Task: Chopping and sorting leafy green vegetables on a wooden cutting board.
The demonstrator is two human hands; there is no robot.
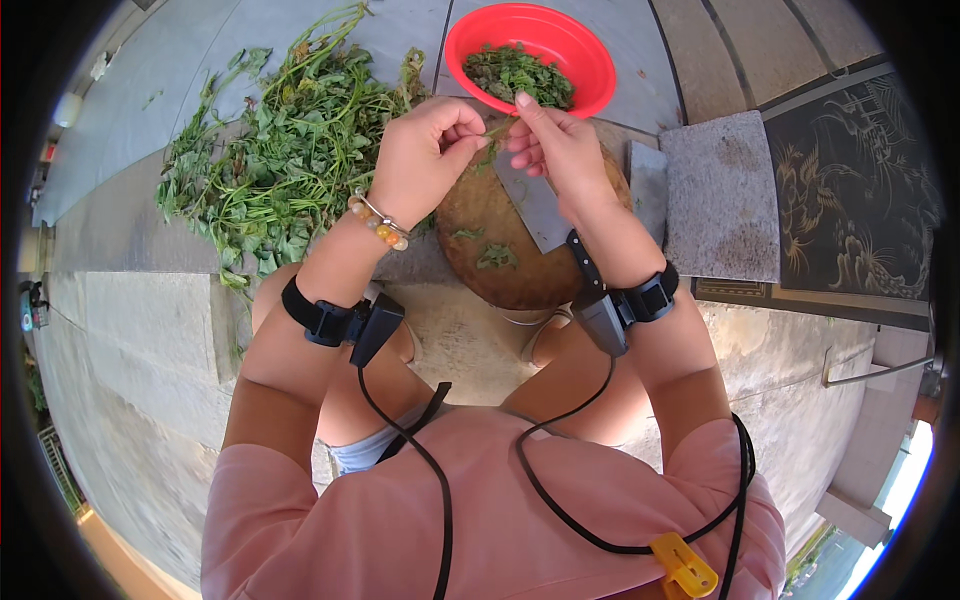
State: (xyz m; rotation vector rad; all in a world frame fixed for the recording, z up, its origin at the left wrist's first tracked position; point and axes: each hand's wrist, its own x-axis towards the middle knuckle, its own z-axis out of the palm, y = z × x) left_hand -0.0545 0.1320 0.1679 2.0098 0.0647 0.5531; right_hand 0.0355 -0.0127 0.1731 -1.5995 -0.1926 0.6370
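A thin green leafy stem (503,127) stretches between my two hands, above the far part of a round wooden chopping block (475,275). My left hand (425,150) pinches one end with thumb and curled fingers. At the other end, my right hand (568,155) holds the stem between thumb and fingers. A cleaver (540,215) with a wide grey blade lies on the block, its black handle (580,255) partly beneath my right wrist. Small leaf scraps (496,256) lie on the wood. Just beyond my hands, a red plastic basin (590,60) contains plucked green leaves (520,75).
To the left spreads a large heap of leafy green stems (290,160). A stone slab (722,200) stands right of the block, beside a dark panel with gold drawings (850,180). Black cables (425,450) run from the wrist devices over my pink shirt.
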